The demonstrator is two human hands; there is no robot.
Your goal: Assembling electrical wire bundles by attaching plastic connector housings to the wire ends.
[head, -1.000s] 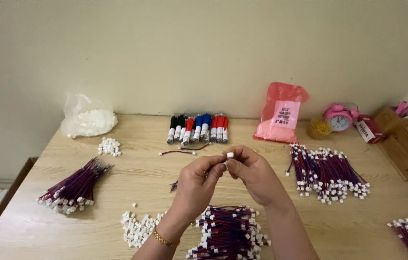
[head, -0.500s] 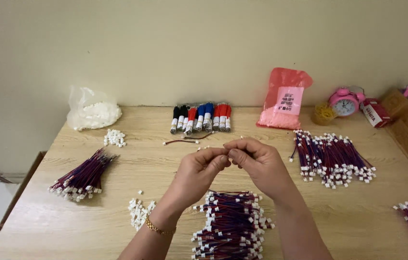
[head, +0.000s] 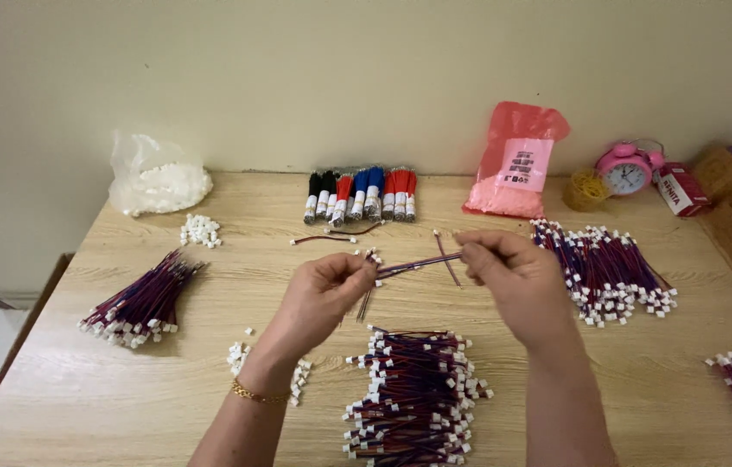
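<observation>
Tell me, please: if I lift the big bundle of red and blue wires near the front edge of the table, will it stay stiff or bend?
The wire bundle would probably sag and fan out, since its thin strands lie loose with no visible tie. It looks light for its size. Its small white connectors could snag on each other.
</observation>
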